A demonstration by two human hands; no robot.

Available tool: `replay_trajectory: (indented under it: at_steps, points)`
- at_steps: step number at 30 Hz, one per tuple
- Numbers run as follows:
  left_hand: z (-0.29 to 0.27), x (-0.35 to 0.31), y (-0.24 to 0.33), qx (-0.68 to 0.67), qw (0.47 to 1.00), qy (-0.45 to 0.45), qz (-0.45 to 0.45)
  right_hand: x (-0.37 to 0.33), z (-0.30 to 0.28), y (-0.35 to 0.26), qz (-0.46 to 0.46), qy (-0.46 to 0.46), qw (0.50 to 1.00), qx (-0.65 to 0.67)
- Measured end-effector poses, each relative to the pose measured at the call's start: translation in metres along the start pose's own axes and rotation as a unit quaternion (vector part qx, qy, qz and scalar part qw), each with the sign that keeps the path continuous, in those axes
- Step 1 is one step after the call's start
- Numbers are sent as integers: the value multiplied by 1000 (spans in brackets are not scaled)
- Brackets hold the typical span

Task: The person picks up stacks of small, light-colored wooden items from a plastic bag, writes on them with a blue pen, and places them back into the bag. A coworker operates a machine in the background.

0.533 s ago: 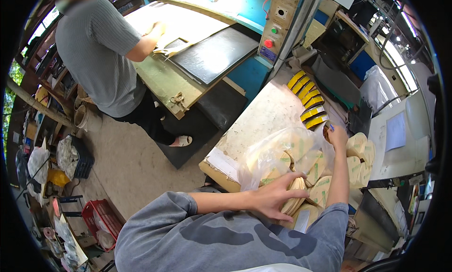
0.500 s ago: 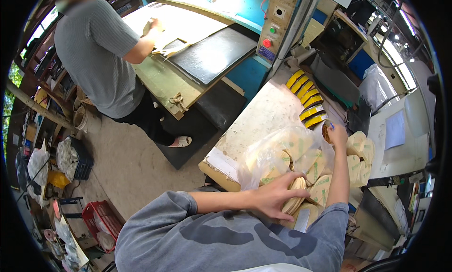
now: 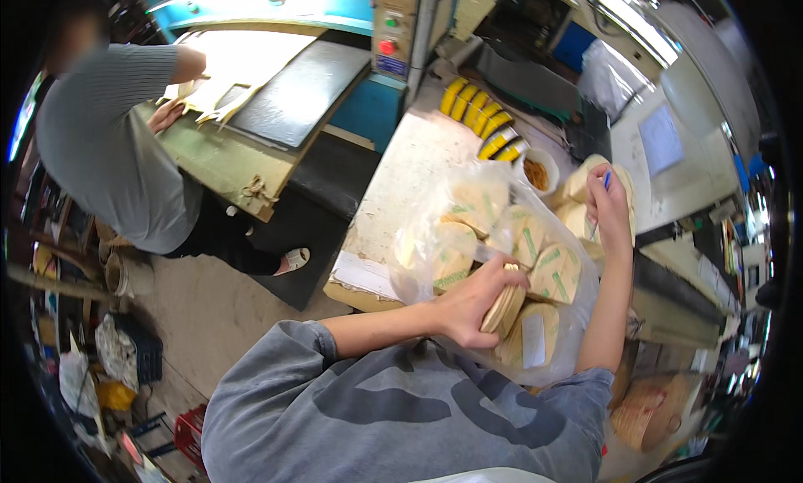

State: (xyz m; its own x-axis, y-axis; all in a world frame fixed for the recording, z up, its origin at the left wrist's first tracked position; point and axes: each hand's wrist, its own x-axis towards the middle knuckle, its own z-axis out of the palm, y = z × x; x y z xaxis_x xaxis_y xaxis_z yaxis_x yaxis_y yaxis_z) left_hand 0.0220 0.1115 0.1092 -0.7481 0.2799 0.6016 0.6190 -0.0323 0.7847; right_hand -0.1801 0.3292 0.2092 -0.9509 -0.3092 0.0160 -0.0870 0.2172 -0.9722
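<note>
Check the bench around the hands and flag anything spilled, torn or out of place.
Nothing stands out. The left hand grips a stack of tan flat pieces inside a clear plastic bag; the right hand holds a blue pen. The yellow pieces lie in a neat row. No spill shows.

Around the clear plastic bag (image 3: 502,257), your passage is blocked on its far side by the yellow pieces (image 3: 485,119) and small bowl (image 3: 538,172). The pale table surface (image 3: 410,173) left of the bag lies open.
</note>
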Motion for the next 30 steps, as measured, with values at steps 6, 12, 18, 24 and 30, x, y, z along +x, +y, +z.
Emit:
replay_trajectory:
  at_steps: [6,12,18,24,30]
  points:
    - [-3,18,1,-206,970,-89,-90,-142,28,-16,19,-146,987,-64]
    - [-11,36,2,-211,949,-233,-20,-195,61,18,-42,-19,996,-81]
    - [-24,34,16,0,979,-202,20,-217,70,42,-101,82,981,-146]
    - [-1,-8,16,92,988,-24,-117,-227,96,46,-25,124,983,-137]
    - [16,-15,4,58,995,34,-69,-232,106,42,-112,151,977,-97]
